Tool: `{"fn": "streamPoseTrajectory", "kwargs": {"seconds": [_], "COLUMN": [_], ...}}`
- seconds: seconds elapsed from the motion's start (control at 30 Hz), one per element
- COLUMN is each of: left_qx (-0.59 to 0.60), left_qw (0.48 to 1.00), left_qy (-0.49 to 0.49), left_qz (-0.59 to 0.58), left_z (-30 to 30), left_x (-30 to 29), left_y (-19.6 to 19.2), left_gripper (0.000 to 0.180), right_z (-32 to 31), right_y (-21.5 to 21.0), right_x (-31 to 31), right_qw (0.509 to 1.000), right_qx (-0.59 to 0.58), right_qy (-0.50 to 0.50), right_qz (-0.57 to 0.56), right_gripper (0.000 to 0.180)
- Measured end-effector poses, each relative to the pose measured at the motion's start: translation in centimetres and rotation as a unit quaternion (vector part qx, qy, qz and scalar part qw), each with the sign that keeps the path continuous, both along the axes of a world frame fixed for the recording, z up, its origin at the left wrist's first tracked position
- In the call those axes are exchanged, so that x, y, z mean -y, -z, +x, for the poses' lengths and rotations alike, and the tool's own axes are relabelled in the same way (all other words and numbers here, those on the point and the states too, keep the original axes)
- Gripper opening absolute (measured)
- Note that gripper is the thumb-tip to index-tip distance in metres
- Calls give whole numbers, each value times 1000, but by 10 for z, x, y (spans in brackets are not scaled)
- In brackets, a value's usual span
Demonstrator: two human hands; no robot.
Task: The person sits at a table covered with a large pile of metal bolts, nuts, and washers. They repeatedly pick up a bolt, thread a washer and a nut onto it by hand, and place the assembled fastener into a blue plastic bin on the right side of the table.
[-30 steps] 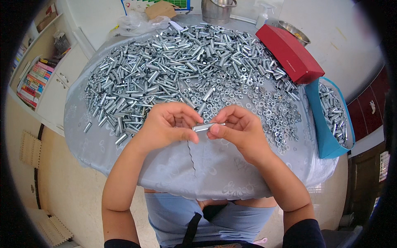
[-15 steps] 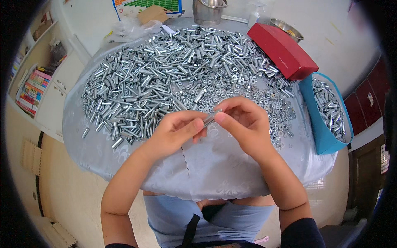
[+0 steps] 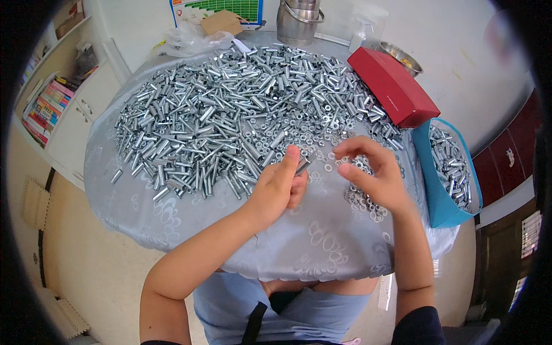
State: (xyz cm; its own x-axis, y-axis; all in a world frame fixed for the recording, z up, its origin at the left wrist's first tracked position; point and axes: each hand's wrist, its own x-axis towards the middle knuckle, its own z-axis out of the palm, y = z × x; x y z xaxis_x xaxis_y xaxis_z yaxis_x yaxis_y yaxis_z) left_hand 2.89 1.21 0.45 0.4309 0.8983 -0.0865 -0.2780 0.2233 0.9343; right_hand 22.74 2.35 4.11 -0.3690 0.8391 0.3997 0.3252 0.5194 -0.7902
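Note:
My left hand [image 3: 280, 183] is closed around a shiny metal bolt [image 3: 306, 163], which sticks out slantwise past the fingers; the thumb points up. A short way to its right, my right hand [image 3: 375, 177] hovers with thumb and fingers curved apart, and nothing shows between them. Under and around that hand lie loose washers [image 3: 359, 198] and nuts. Beyond both hands spreads a large heap of metal sleeves and bolts [image 3: 201, 115], with small nuts [image 3: 276, 129] gathered along its near right side.
A grey patterned cloth [image 3: 230, 253] covers the table. At the right stands a blue fabric bin [image 3: 448, 207] of metal pieces, beside a long red box [image 3: 397, 86]. Farther back are a steel pail [image 3: 296, 26], a steel bowl [image 3: 399, 54], a spray bottle [image 3: 359, 34] and a plastic bag [image 3: 192, 41].
My hands, together at the bolt before, have come apart. The right hand has moved right and opened over the washers; the left keeps the bolt, its thumb now raised.

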Motion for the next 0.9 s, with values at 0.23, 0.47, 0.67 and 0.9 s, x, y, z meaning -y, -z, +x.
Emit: {"fn": "streamPoseTrajectory", "kwargs": {"seconds": [0.23, 0.47, 0.67, 0.9], "left_qx": [-75, -100, -93, -113], "left_qw": [997, 995, 995, 994], "left_qy": [30, 17, 12, 12], "left_qz": [12, -19, -26, -5], "left_z": [6, 10, 12, 8], "left_x": [2, 0, 1, 1], "left_y": [-3, 8, 5, 6], "left_gripper": [58, 57, 56, 56], "right_z": [51, 65, 59, 54], "right_y": [11, 14, 12, 17], "right_x": [3, 4, 3, 3], "right_qw": [959, 946, 942, 943], "right_qx": [282, 317, 333, 326], "right_qy": [17, 55, 13, 20], "right_qz": [25, 46, 32, 61], "right_gripper": [25, 28, 21, 13]}}
